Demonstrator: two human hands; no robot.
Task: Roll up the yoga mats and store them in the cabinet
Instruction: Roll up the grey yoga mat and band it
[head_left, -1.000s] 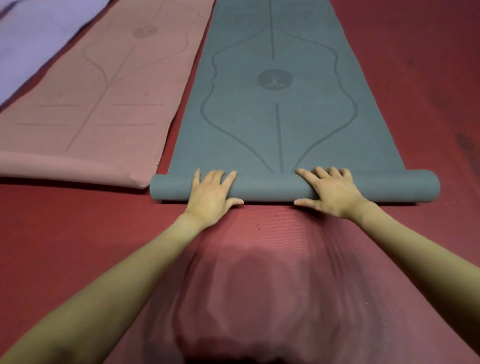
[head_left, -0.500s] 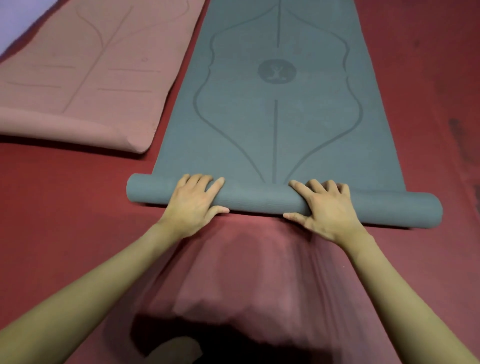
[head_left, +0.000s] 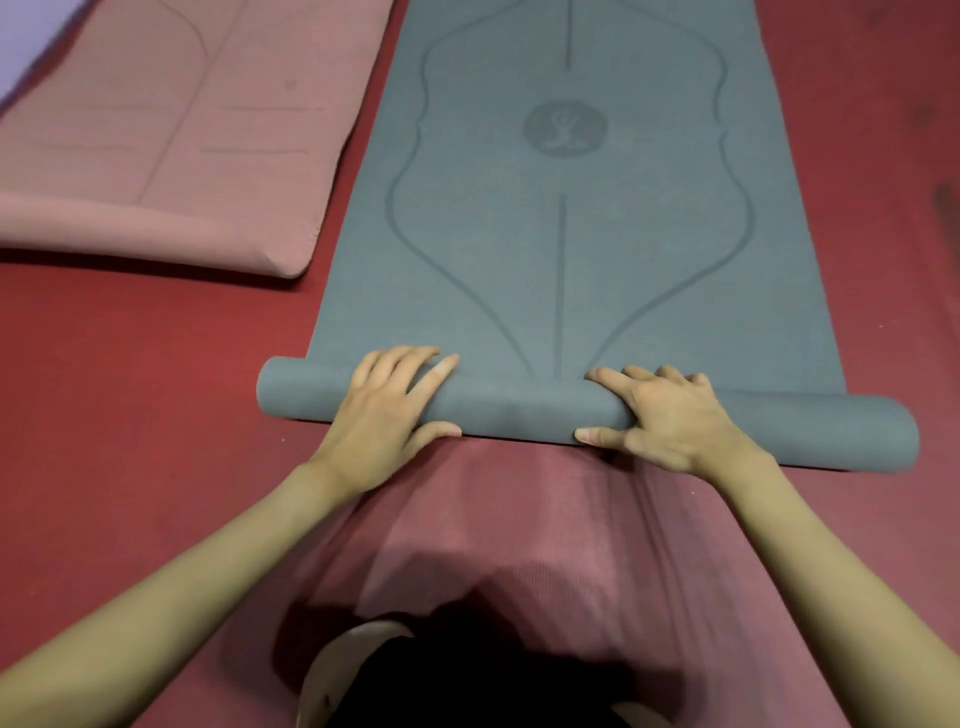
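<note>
grey-green mat (head_left: 571, 249) partly rolled; pink mat (head_left: 171, 130) flat beside.

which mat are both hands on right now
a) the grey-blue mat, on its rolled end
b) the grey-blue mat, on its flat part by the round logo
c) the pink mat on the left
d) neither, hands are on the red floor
a: the left hand and right hand both curl over the rolled end of the grey-blue mat, while the pink mat lies untouched to the left.

Bare red floor (head_left: 130, 364) left of roll; pink mat (head_left: 156, 156) beyond.
</note>
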